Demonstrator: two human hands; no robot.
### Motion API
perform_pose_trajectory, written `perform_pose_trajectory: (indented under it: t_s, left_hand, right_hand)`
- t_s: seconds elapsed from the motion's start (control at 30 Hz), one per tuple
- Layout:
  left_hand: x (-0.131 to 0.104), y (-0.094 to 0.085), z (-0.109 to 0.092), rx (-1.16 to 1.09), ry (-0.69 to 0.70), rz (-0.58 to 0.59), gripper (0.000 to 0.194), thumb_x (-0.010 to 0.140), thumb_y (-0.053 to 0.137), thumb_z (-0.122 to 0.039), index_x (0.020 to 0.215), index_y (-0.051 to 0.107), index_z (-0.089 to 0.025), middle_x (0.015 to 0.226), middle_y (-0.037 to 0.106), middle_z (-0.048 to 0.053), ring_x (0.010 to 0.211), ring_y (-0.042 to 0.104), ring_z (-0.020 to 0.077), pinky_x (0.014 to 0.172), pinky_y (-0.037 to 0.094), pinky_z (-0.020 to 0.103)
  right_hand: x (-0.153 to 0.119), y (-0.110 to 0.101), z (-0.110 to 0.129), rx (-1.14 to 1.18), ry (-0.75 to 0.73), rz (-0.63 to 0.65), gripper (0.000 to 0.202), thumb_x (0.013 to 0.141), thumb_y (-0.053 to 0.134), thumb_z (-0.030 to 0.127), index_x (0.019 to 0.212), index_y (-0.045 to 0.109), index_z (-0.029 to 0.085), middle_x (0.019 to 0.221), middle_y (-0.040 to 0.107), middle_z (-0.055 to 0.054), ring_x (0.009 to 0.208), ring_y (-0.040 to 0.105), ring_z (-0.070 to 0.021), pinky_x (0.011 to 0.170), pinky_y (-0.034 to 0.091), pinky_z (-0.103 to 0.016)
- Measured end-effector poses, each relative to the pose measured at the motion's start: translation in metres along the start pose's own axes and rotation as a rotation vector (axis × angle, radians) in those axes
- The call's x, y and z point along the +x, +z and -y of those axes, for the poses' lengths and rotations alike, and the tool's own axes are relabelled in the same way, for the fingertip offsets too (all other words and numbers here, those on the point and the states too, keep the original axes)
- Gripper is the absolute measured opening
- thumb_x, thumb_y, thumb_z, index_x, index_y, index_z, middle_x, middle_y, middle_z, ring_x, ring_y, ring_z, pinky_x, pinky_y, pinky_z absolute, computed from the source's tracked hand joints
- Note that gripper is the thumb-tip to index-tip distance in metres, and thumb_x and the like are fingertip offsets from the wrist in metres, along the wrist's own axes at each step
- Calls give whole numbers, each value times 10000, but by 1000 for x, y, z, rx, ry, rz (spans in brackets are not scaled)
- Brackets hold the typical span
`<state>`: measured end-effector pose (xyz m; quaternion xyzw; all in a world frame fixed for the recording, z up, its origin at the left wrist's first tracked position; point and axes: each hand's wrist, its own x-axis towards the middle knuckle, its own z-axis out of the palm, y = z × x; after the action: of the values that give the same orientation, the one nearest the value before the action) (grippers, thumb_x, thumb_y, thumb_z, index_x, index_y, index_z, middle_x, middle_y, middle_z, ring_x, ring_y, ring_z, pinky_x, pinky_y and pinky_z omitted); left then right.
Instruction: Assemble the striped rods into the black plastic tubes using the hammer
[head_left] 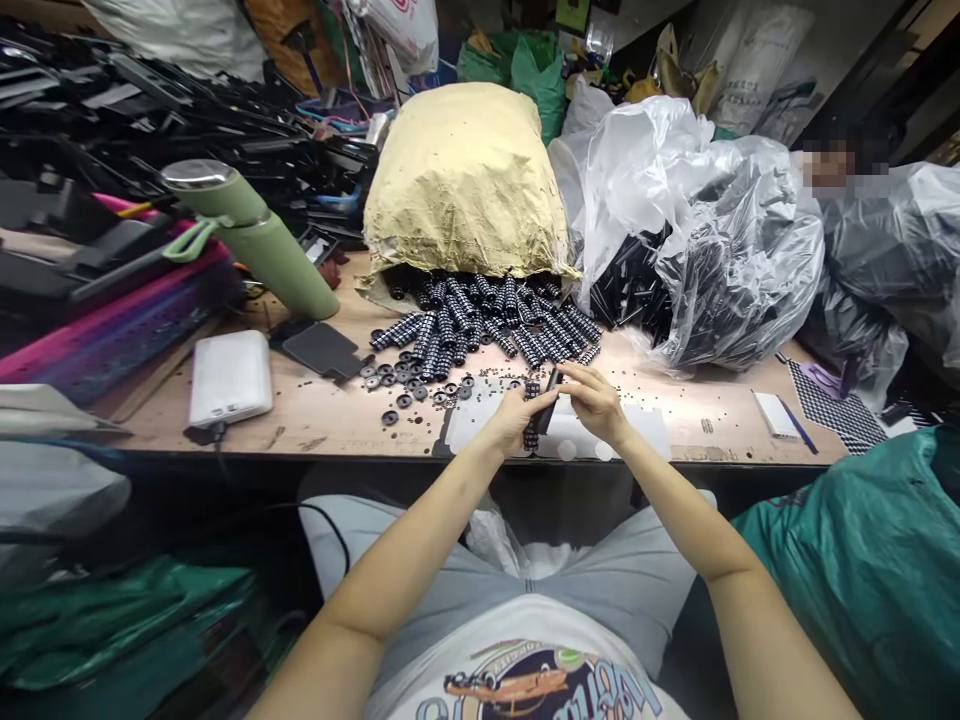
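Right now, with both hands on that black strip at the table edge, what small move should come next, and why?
Probably lower the strip onto the white sheet before letting go. The left hand grips it while the right hand holds a thin dark tool against it, and small loose discs already scatter the table.

Bare forearms, grey shorts [645, 570], white printed shirt [525, 670].

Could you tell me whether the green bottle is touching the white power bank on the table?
Apart. The head view shows bare tabletop between the base of the tilted green bottle and the white power bank.
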<state>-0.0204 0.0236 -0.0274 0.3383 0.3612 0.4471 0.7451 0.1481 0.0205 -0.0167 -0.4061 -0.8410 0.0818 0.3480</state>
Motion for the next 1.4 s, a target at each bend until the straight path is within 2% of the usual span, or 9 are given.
perform_pose_trajectory:
  t_s: [0.07, 0.13, 0.23, 0.43, 0.57, 0.7, 0.97, 1.13, 1.4]
  left_hand:
    - [2, -2, 6, 111, 150, -71, 361, 586, 814, -378, 787, 643, -131, 728, 646, 14, 661, 579, 123, 642, 452, 243]
    - [6, -6, 12, 257, 260, -120, 315, 620, 782, -386, 722, 627, -132, 671, 617, -2, 623, 545, 114, 620, 430, 238]
    - [13, -12, 23, 422, 358, -128, 293, 656, 739, -394, 642, 586, -144, 591, 556, -23, 572, 493, 108, 574, 394, 235]
    - [11, -22, 37, 379, 382, -94, 343, 703, 694, -453, 836, 602, -151, 738, 605, 0, 690, 554, 128, 654, 441, 241]
    - [2, -23, 34, 174, 235, -79, 465, 748, 619, -571, 965, 553, -166, 592, 480, -66, 421, 415, 59, 407, 322, 182]
    - [-6, -18, 28, 95, 153, -64, 515, 774, 576, -585, 1072, 558, -165, 478, 414, -98, 306, 315, 49, 319, 220, 167]
    - [-18, 4, 16, -34, 169, -148, 315, 730, 607, -446, 803, 588, -140, 507, 565, -20, 393, 516, 110, 416, 419, 218]
    - [-26, 13, 11, -28, 72, -102, 394, 704, 636, -522, 780, 547, -146, 479, 552, -11, 382, 539, 137, 399, 444, 232]
    - [-20, 10, 13, 82, -61, -99, 374, 799, 573, -489, 861, 580, -120, 623, 575, 19, 443, 556, 124, 448, 489, 259]
  right_hand:
    - [-1, -2, 6, -29, 48, 26, 451, 880, 516, 361, 1300, 491, 200, 1420, 447, -121, 1342, 388, -226, 1079, 366, -455]
    - [0, 0, 12, -95, 100, 108, 834, 746, 674, 452, 1437, 302, 172, 1506, 293, -154, 1392, 287, -286, 1103, 318, -490]
    - [0, 11, 20, -193, 166, 213, 1036, 636, 774, 412, 1474, 215, 168, 1498, 291, -162, 1374, 296, -315, 1120, 284, -489]
    - [-9, 33, 20, -131, 209, 217, 1047, 620, 770, 318, 1473, 192, 134, 1472, 330, -176, 1379, 299, -298, 1150, 261, -465]
    - [-19, 31, 16, 12, 232, 180, 1111, 619, 766, 320, 1489, 97, 145, 1508, 250, -175, 1418, 227, -292, 1167, 244, -473]
    - [-25, 22, 23, 135, 181, 183, 1135, 621, 786, 349, 1488, 78, 167, 1500, 248, -175, 1422, 218, -294, 1163, 263, -477]
    - [-21, 14, 41, 199, -15, 144, 1073, 649, 765, 319, 1480, 97, 198, 1489, 275, -152, 1413, 246, -281, 1173, 253, -472]
    - [-22, 20, 38, 178, 34, 169, 1103, 629, 792, 332, 1472, 96, 189, 1505, 248, -165, 1427, 212, -293, 1176, 240, -486]
    - [-31, 27, 35, 184, 173, 100, 1068, 571, 804, 300, 1434, 189, 167, 1407, 366, -171, 1345, 354, -280, 1138, 312, -448]
